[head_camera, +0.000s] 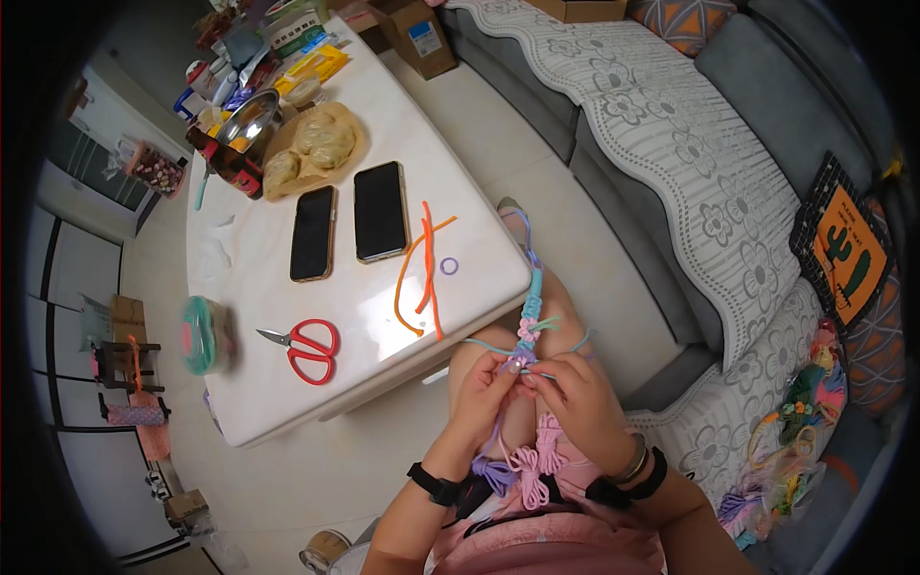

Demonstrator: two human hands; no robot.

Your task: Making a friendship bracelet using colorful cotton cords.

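A knotted cord strap [530,310] in turquoise, pink and purple runs over my legs, a loop of blue-purple cord at its far end. At its near end, my left hand [489,381] pinches the purple knots between thumb and fingers. My right hand [573,392] meets it there, fingertips on a thin turquoise cord. Loose turquoise ends stick out to both sides. Below my hands, a purple cord bundle [494,474] and pink cord bundles [530,474] lie on my lap. Exactly how the cords pass between my fingertips is hidden.
On the white table at the left lie red-handled scissors [310,351], two phones [380,210], orange cords [429,273] and a small purple ring [449,266]. Farther back are a brown bottle [228,167] and a metal bowl [251,126]. Colourful cord [805,410] lies on the sofa.
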